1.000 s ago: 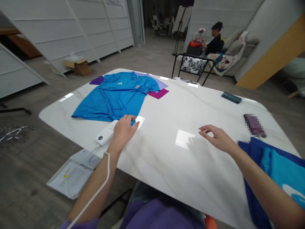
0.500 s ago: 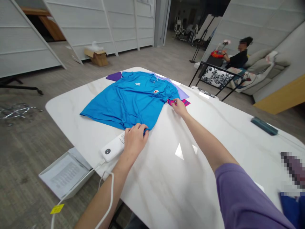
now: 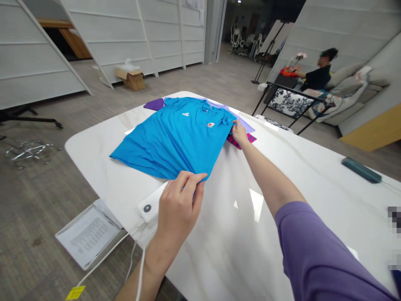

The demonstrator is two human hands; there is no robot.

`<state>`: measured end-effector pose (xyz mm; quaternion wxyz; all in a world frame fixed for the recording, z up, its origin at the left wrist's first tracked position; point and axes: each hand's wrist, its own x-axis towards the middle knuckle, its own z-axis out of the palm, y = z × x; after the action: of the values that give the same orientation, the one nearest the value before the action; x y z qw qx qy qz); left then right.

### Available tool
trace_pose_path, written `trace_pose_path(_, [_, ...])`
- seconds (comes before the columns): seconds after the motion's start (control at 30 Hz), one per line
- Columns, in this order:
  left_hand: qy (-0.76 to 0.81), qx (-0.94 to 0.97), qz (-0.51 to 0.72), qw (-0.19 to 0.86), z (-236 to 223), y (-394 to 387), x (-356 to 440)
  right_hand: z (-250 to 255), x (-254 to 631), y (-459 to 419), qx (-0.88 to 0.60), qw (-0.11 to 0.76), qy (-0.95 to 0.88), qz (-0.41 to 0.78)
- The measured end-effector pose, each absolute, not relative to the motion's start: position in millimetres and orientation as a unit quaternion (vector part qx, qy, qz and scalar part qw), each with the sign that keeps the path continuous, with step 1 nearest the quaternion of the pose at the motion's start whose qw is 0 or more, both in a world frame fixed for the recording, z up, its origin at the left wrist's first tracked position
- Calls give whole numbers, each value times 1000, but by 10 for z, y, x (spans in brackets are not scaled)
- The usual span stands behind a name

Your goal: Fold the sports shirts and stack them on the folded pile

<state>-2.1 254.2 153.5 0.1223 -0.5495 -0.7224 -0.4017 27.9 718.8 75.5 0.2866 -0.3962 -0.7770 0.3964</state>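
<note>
A blue T-shirt (image 3: 175,133) with small chest logos lies spread over the far part of the white table (image 3: 232,221). My left hand (image 3: 181,200) pinches the near corner of its hem between thumb and fingers, lifted a little above the tabletop. Farther off, my right hand (image 3: 239,133) grips the shirt's edge close to the sleeve, so the side between both hands is drawn straight. Beneath the right hand a pink and dark checked cloth (image 3: 251,138) peeks out. Purple cloth (image 3: 154,104) and lilac cloth (image 3: 247,124) show from under the shirt's far edges.
A white power bank (image 3: 148,208) with a cable lies beside my left wrist. At the right sits a dark green oblong case (image 3: 361,169). Below the table's left edge is an open white box (image 3: 89,234). A person (image 3: 318,77) sits beyond, near a black-framed chair (image 3: 290,102).
Both hands have raised the shirt's near side edge, and it is now taut with fewer wrinkles. My left hand has come up and slightly right. More of the checked cloth shows.
</note>
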Motion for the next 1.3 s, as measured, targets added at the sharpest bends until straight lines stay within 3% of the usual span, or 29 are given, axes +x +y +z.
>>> trace_pose_path(0.2, [-679, -609, -395, 109, 1806, 2359, 324, 937, 687, 7046, -427, 431, -575, 549])
trace_pose_path(0.4, [-630, -699, -339, -20, 1756, 2181, 1194, 1103, 1775, 6617, -417, 449, -479, 628])
trace_pose_path(0.77, [-476, -839, -182, -191, 1182, 1837, 3216, 715, 4671, 5821, -568, 490, -473, 461])
trace_pose_path(0.9, [-384, -879, -162, -232, 1074, 1671, 3959, 666, 5704, 5558, -620, 467, -513, 367])
trace_pose_path(1.03, [-322, -886, -190, -273, 1215, 1684, 4168, 771, 6566, 5262, -685, 370, -580, 240])
trace_pose_path(1.2, [-510, -804, -259, -163, 1395, 2730, 3323, 930, 6831, 5058, -710, 234, -664, 30])
trace_pose_path(1.3, [-612, -751, -227, -99, 1318, 3696, 2732, 889, 6548, 5250, -641, 200, -738, 62])
